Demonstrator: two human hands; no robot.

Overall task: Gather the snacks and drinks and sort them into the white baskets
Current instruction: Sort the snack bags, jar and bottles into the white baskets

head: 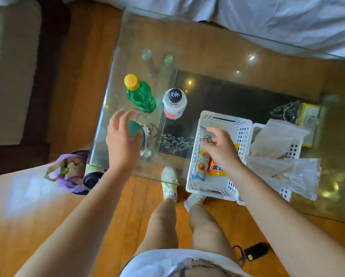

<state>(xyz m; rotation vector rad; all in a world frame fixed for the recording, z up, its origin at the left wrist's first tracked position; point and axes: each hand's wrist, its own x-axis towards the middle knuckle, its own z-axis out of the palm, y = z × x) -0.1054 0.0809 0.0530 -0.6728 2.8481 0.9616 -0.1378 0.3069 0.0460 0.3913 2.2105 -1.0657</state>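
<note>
Left hand (122,140) spread, fingers relaxed, grip wide and empty, hovering over a round green lid (136,130) on the clear glass surface (217,50). Right hand (219,147) inside the near white perforated plastic basket (242,131), grip pinching a long pale-blue snack packet (201,156) beside an orange packet (215,169). Green bottle with yellow cap (140,93) and white bottle with dark cap (174,103) upright, far left of basket.

Two bottles (140,94), two baskets (245,124)
</note>
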